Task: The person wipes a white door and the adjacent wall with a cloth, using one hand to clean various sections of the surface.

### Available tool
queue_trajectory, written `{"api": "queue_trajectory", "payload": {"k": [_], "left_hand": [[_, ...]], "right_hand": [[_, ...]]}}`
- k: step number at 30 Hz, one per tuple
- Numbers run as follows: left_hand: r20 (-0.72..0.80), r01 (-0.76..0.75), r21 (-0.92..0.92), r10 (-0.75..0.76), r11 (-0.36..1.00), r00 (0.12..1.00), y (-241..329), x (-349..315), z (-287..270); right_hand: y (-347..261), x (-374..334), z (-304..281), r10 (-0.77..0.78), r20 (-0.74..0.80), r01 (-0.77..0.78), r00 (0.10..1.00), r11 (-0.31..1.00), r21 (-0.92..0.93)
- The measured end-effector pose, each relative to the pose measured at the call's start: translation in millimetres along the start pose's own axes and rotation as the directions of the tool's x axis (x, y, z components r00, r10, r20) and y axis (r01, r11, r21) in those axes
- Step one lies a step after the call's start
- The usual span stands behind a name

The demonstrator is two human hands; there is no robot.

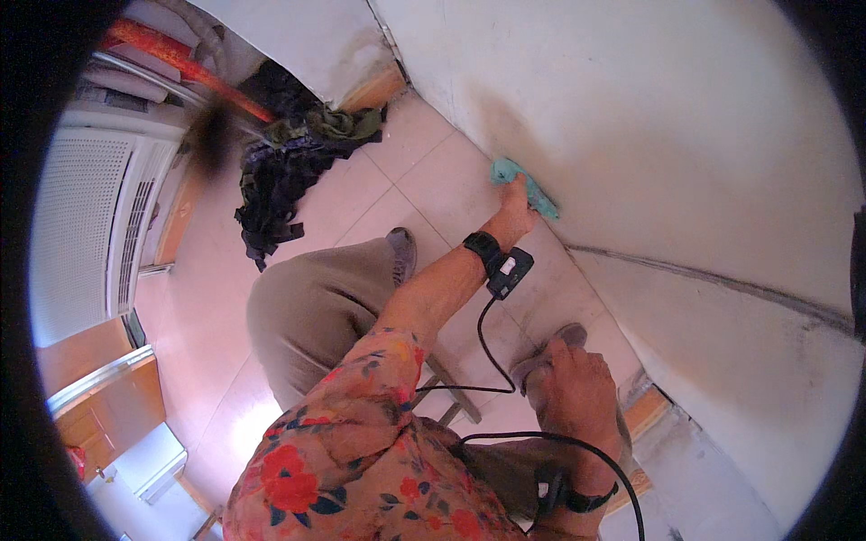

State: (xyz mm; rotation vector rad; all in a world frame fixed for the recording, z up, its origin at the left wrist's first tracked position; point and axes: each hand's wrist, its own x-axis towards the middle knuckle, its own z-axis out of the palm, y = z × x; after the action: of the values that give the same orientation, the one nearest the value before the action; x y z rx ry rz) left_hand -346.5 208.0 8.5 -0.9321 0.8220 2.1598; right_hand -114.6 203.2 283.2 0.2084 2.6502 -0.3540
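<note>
My left hand [516, 216] is closed around a teal cloth [539, 197] and presses it against the lower part of the white wall [686, 180], close to the floor. A brownish stain spreads on the wall around the cloth. On that wrist sits a dark band with a small black device [511, 273], and a black cable runs from it. My right hand [582, 392] rests on my right knee, holding nothing, its fingers lying over the trouser leg. Another black band circles the right wrist.
Dark mop strips [280, 167] with a red pole [189, 68] lie on the pink tiled floor [383, 203] at the far left. A white slatted unit [99, 221] stands left. A low stool [456, 397] shows beneath me. A dark seam [713, 279] crosses the wall.
</note>
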Motion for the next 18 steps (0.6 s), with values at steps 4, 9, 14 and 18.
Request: {"api": "queue_trajectory", "payload": {"k": [4, 9, 14, 18], "left_hand": [[0.115, -0.197, -0.043, 0.200, 0.980, 0.973, 45, -44, 17], [0.168, -0.616, 0.088, 0.598, 0.783, 0.784, 128, -158, 118], [0.466, -0.854, 0.275, 0.715, 0.442, 0.521, 107, -222, 153], [0.661, -0.597, 0.275, 0.303, 0.753, 0.687, 70, -289, 125]], "right_hand": [[8, -8, 5, -0.075, -0.142, 0.075, 0.987, 0.997, -0.006], [4, -15, -2, -0.106, -0.281, 0.113, 0.954, 0.993, 0.010], [-2, -6, -4, -0.133, -0.230, 0.146, 0.964, 0.988, 0.040], [6, 1, 14, -0.116, -0.213, 0.126, 0.970, 0.991, 0.039]]}}
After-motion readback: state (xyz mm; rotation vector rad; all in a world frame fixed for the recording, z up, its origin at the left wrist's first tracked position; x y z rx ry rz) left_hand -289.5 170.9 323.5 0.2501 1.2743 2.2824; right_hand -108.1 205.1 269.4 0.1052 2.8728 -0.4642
